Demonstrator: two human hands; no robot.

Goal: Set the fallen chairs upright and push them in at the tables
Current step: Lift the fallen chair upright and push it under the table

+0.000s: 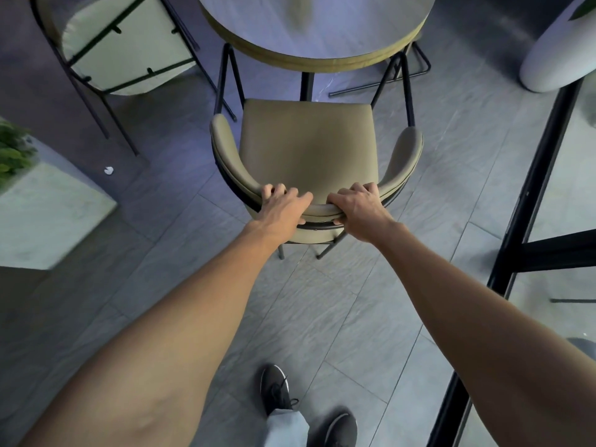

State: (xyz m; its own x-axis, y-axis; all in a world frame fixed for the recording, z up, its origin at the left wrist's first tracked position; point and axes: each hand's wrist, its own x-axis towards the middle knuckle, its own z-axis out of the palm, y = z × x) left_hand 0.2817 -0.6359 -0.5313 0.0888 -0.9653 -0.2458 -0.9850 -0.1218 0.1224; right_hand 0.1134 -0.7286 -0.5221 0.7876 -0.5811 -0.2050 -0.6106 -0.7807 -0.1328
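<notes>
Left hand (281, 204) and right hand (358, 204) clamp the chair (306, 143) backrest; pushed toward 12 o'clock, its armrests may strike the desk (322, 61) rim.

No legible text — nothing readable.

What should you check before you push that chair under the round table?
1. Chair standing upright: ok.
2. Left hand and right hand both gripping the backrest: ok.
3. Chair lined up with the round table: ok, seat faces it.
4. Seat front reaches the table edge, not yet pushed in: not ok.
5. Table post clear of the chair legs: cannot tell.
6. Other chair at the upper left lying tipped, underside showing: not ok, still to fix.
</notes>
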